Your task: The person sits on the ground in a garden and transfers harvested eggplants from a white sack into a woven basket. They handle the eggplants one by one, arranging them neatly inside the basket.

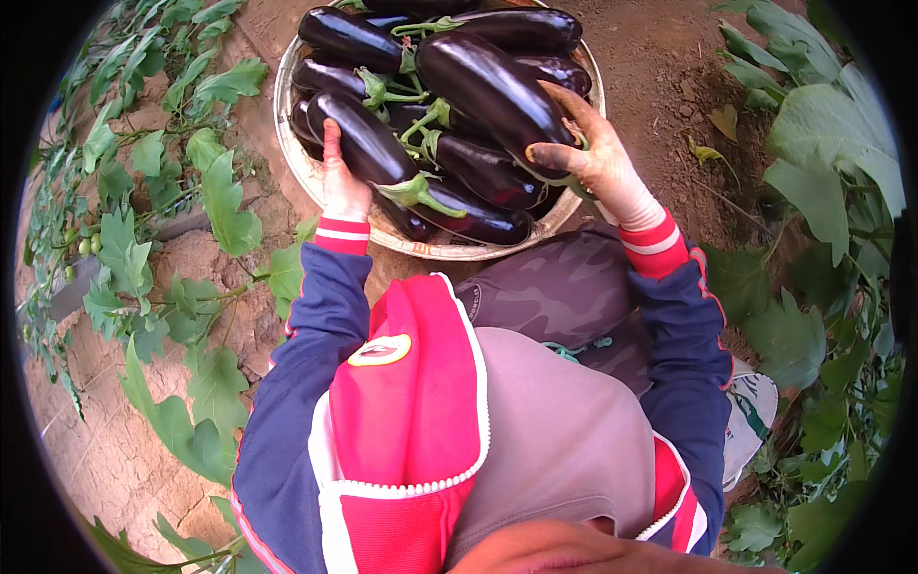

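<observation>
A round, shallow basin [459, 250] with a pale rim stands in front of me, heaped with several glossy dark purple eggplants. At its left side my left hand [346, 185] holds one eggplant [366, 138], thumb on top; its green stem points to the lower right. My right hand [606, 161] grips the end of a larger eggplant [495, 93], which lies slanted over the pile. Below these two, another eggplant [488, 168] rests among green stems. My fingertips look soiled, and the undersides of both held eggplants are hidden.
Leafy plants [215, 194] grow along the left on cracked soil, with small green fruits [90, 245] among them. Broad leaves [817, 143] crowd the right side. A white printed bag [749, 416] lies by my right elbow. My bent knee [552, 287] is close to the basin.
</observation>
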Demonstrator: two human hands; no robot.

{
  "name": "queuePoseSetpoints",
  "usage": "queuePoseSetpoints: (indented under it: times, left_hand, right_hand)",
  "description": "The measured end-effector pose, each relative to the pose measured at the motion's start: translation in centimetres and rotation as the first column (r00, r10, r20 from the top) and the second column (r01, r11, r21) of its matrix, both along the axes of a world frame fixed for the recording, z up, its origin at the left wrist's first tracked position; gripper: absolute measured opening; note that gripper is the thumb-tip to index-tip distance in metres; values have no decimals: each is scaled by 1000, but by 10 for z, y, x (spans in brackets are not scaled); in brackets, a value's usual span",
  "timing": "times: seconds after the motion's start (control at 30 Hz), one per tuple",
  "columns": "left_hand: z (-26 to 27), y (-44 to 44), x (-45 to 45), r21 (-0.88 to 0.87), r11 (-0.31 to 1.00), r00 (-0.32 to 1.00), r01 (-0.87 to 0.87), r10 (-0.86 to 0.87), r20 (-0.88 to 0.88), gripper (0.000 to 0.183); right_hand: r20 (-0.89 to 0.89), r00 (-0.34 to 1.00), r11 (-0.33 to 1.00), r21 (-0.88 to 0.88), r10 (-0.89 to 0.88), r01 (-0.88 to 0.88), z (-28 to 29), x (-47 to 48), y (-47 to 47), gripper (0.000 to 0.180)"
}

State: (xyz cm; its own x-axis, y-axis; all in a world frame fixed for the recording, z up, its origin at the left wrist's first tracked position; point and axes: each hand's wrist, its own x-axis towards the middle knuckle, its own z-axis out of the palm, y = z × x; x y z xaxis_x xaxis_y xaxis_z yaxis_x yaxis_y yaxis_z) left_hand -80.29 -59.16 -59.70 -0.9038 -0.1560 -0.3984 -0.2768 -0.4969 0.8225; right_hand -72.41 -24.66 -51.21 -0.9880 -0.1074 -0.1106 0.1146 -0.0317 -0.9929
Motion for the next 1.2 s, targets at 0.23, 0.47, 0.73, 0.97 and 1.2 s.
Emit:
queuePoseSetpoints:
  times: [0.23, 0.47, 0.73, 0.97, 1.2]
  left_hand:
    - [15, -25, 33, 114, 981, 981, 160, -145, -125, 84]
    - [-6, -73, 58, -200, 956, 967, -217, 238, 92, 78]
    - [-98, -47, 59, -598, 746, 947, -293, 312, -75, 82]
    - [-103, -57, 60, -965, 162, 978, -206, 59, -199, 67]
    - [-81, -71, 55, -967, -37, 923, -254, -307, -231, 66]
  right_hand:
    - [22, 990, 982, -135, 138, -134, -14, -21, -32, 91]
    - [30, 984, 969, -185, 174, -166, -35, -18, -55, 91]
    - [26, 981, 970, -152, 194, -188, -41, -11, -57, 92]
    - [9, 983, 981, -68, 183, -182, -40, -9, -58, 94]
    - [-371, 877, 854, 514, 303, -78, -49, -31, -123, 96]
